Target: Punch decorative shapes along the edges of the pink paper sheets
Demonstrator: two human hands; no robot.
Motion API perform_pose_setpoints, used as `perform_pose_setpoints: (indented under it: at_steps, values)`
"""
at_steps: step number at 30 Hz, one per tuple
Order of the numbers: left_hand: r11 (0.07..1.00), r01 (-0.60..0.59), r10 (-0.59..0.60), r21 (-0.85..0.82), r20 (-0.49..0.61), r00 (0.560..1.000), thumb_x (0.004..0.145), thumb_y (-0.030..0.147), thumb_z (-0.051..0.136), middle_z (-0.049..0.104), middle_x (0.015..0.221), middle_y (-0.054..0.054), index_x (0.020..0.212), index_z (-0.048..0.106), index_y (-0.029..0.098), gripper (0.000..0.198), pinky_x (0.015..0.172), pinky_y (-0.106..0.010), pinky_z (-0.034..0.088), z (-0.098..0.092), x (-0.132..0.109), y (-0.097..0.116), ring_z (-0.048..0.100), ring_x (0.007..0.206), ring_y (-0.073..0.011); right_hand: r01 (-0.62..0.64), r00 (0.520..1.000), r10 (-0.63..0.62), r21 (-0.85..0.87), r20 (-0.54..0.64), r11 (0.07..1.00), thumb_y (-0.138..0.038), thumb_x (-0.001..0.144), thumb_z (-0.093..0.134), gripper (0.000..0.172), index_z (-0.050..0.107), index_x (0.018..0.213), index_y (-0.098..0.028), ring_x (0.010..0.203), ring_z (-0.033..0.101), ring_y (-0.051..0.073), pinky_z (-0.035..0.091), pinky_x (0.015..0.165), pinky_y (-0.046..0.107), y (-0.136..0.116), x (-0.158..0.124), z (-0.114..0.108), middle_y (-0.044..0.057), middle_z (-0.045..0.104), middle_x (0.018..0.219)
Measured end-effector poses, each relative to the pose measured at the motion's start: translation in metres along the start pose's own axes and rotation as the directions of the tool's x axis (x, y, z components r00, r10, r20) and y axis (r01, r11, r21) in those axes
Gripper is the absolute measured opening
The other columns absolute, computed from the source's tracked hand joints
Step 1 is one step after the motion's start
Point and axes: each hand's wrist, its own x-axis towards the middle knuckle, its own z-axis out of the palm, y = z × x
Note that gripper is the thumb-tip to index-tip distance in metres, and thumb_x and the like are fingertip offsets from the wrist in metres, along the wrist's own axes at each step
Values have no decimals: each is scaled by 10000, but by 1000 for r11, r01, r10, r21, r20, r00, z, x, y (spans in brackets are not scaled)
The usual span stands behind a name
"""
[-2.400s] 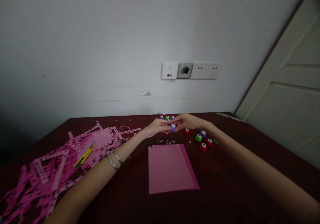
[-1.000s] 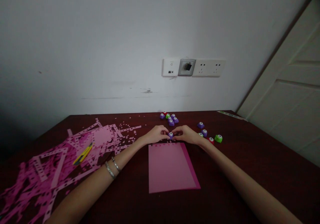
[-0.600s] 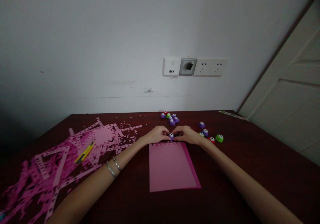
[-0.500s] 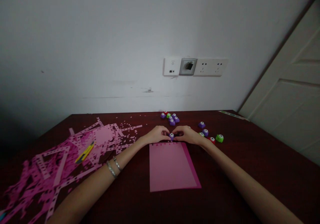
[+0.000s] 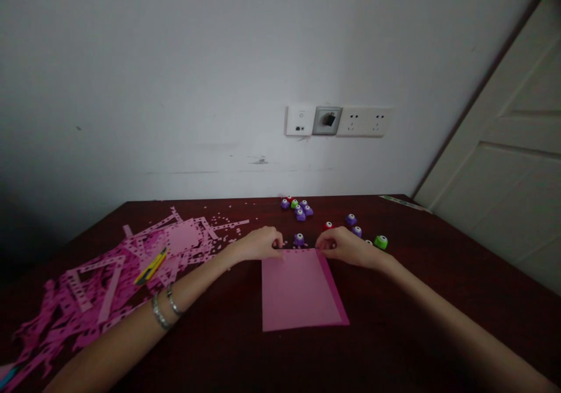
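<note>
A stack of pink paper sheets [image 5: 300,290] lies on the dark red table [image 5: 416,299] in front of me. My left hand [image 5: 258,245] has curled fingers pinching the stack's far left corner. My right hand [image 5: 346,247] is curled the same way on the far right corner. Between the hands, just beyond the paper's far edge, a small purple paper punch [image 5: 299,240] stands alone on the table, untouched.
More small punches sit behind: a purple, green and red cluster [image 5: 297,207], and a red one [image 5: 328,226], purple ones [image 5: 351,219] and a green one [image 5: 380,241] to the right. Pink paper scraps [image 5: 100,276] and a yellow utility knife [image 5: 150,266] cover the left side. A door [image 5: 508,171] stands right.
Both hands held the purple punch at the paper's far edge. They have let go of it and moved apart to the sheet's two far corners; the punch stays on the table.
</note>
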Motion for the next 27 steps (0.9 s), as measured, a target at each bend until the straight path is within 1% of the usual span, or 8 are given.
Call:
perform_pose_setpoints:
  at_steps: [3,5,11,14,16,19,23,27]
  values:
    - [993,38,-42,115,36,998,618,403,702,579,799,-54,780,646,177,284,610,-254,355,0,-12,3,518,744,-180,12,996,-10,-25,91,1000,-213,724,573,117,648,795,-159,594,559,142,407,513,240,-10,-18,12,27,637,688]
    - [990,50,-57,130,51,997,613,390,711,579,811,-57,794,643,174,290,621,-256,356,1,-15,3,517,759,-185,23,993,-16,-58,117,998,-210,715,585,102,644,782,-161,580,538,135,382,502,237,-14,-25,20,26,626,690]
    - [994,69,-77,88,93,993,614,371,705,602,836,-58,859,634,159,332,618,-246,367,5,-12,-1,525,733,-168,21,996,-8,-149,88,989,-186,688,616,77,624,756,-150,640,512,132,365,545,234,-20,-32,30,32,589,744]
    - [988,117,-126,100,85,988,584,400,719,611,845,-56,886,626,161,396,605,-245,364,5,-12,-4,529,739,-172,17,997,-5,-159,78,987,-181,699,607,85,620,773,-141,656,508,132,362,562,233,-22,-32,30,33,580,760]
    - [979,163,-172,126,69,983,556,416,730,618,840,-54,851,633,163,400,602,-245,361,4,-13,-4,536,757,-182,5,998,6,-167,67,986,-182,697,609,100,619,786,-137,649,502,130,356,554,230,-22,-32,31,35,577,767]
    - [965,225,-238,135,84,968,538,402,737,632,773,-45,763,646,158,344,574,-240,353,-1,-15,-3,549,719,-179,3,998,7,-171,59,985,-159,687,604,107,614,792,-136,637,495,126,350,545,226,-20,-32,33,34,573,765]
    - [955,287,-295,78,119,948,573,302,707,623,627,-18,645,640,149,182,516,-223,338,-8,-16,-1,545,592,-141,1,999,7,-157,47,988,-126,677,584,89,603,763,-136,621,486,118,345,535,221,-17,-31,35,29,567,747]
    - [957,288,-284,-20,113,952,575,264,699,645,668,-14,686,652,144,170,535,-205,356,-10,-15,-2,555,599,-123,-5,999,11,-141,38,990,-129,677,586,103,603,779,-134,622,486,117,350,534,220,-19,-32,35,29,569,755]
